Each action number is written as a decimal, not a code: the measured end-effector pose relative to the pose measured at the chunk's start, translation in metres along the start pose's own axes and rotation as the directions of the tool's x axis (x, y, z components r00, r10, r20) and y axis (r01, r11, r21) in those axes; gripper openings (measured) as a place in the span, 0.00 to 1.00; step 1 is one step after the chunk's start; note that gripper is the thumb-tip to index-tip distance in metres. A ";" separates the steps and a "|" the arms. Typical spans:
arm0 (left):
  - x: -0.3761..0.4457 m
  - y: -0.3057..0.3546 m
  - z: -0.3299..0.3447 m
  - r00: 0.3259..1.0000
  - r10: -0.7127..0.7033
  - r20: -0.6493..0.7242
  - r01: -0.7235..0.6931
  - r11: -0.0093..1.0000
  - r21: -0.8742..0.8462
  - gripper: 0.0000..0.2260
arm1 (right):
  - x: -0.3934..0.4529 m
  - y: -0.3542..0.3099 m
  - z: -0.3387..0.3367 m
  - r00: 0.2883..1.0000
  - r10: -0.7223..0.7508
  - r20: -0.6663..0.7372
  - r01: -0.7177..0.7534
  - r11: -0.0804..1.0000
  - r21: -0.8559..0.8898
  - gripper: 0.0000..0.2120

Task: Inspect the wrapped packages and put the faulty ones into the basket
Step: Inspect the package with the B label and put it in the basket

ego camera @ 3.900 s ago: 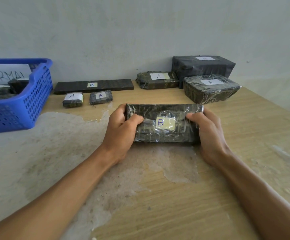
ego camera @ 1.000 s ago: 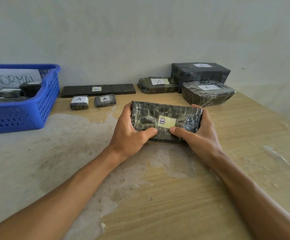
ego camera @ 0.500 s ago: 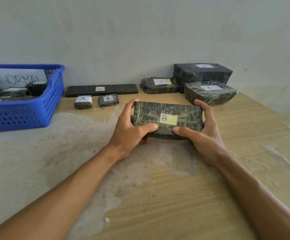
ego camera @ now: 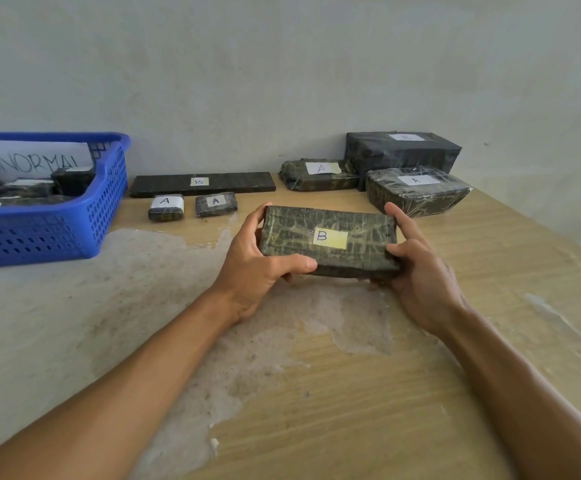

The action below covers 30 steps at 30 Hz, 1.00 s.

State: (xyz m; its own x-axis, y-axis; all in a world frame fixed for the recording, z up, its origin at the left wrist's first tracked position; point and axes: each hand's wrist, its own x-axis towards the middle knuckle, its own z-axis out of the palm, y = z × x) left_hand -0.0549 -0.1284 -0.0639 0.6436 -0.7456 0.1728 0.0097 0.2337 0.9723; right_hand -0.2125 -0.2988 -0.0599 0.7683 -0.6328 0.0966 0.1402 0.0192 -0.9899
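Both hands hold one wrapped package (ego camera: 329, 241) just above the bench (ego camera: 368, 393), near its middle. The package is a dark, flat block under clear film, and its top face carries a yellow label marked B. The left hand (ego camera: 258, 268) grips the package's left end, with the thumb laid along the near edge and the forefinger reaching up the far corner. The right hand (ego camera: 417, 271) grips the right end in the same way, thumb on the near corner and forefinger raised against the far corner. The other fingers of both hands curl underneath, out of sight.

A blue basket (ego camera: 57, 233) stands at the left edge of the bench, well apart from the held package. It contains several dark wrapped pieces and a white sheet whose lettering appears to read ABNORMAL, though the first letters are partly hidden.

Along the wall lie the other packages. A long flat slab (ego camera: 202, 183) bears a B label. Two small packs (ego camera: 166, 207) marked A sit side by side just in front of it. To the right, a medium pack (ego camera: 318, 174) marked A lies beside a large black box (ego camera: 403, 150) with a faint label. A film-wrapped block (ego camera: 417, 190) marked A rests in front of that box.
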 end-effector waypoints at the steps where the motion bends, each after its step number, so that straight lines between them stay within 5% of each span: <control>1: 0.000 0.000 0.000 1.000 0.007 -0.001 -0.007 1.000 -0.004 0.43 | 0.000 0.001 -0.001 1.000 0.010 -0.004 -0.010 1.000 -0.007 0.29; 8: 0.000 -0.002 -0.002 1.000 0.015 0.010 -0.015 1.000 0.003 0.34 | -0.001 0.001 -0.001 1.000 -0.006 0.016 0.007 0.999 -0.054 0.32; 13: 0.000 -0.001 -0.002 1.000 -0.013 0.021 0.013 1.000 0.006 0.29 | -0.003 0.001 -0.003 0.994 -0.043 0.099 0.058 0.986 -0.158 0.51; 24: 0.002 -0.001 -0.006 0.999 -0.045 0.013 0.046 0.996 -0.081 0.35 | -0.008 -0.004 0.003 0.994 -0.088 -0.060 0.075 0.977 -0.200 0.45; 30: 0.002 -0.004 -0.003 0.998 -0.017 -0.062 0.016 1.000 -0.016 0.28 | -0.009 -0.002 0.007 0.996 -0.065 -0.057 0.052 0.976 -0.213 0.51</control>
State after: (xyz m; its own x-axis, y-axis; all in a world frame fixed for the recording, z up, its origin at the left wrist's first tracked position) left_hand -0.0508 -0.1289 -0.0677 0.6896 -0.7092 0.1465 0.0322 0.2322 0.9721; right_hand -0.2148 -0.2875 -0.0582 0.7208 -0.6756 0.1549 0.0433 -0.1792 -0.9829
